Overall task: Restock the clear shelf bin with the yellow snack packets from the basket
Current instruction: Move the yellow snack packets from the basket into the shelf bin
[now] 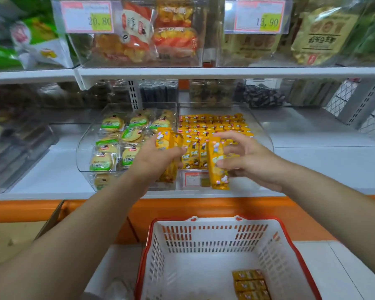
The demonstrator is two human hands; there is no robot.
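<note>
Yellow film, glossy and thin: I judge these wrappers light, a little slippery, and soft enough to crumple under a hard squeeze. My left hand (154, 156) is curled round a small bundle of packets (165, 139), held upright just in front of the clear shelf bin (266, 135), close to its divide with the neighbouring bin of green-labelled cakes (112, 124). My right hand (253, 161) pinches a single packet (217, 169) between thumb and fingertips about midway along its length, and the long bar hangs nearly upright over the bin's front edge. Inside the bin, stocked packets (212, 124) lie in rows at the back, and some stand on end toward the front. Down in the basket (294, 252), a few loose packets (250, 284) lie flat in the near right corner.

Whatever is inside is probably brittle, so I'd hold each bar across its long sides at mid-body, not by the crimped ends, which would let it swing. The bundle is the riskier grip: smooth film against smooth film may fan out and slide, so it wants firm, even pressure
</note>
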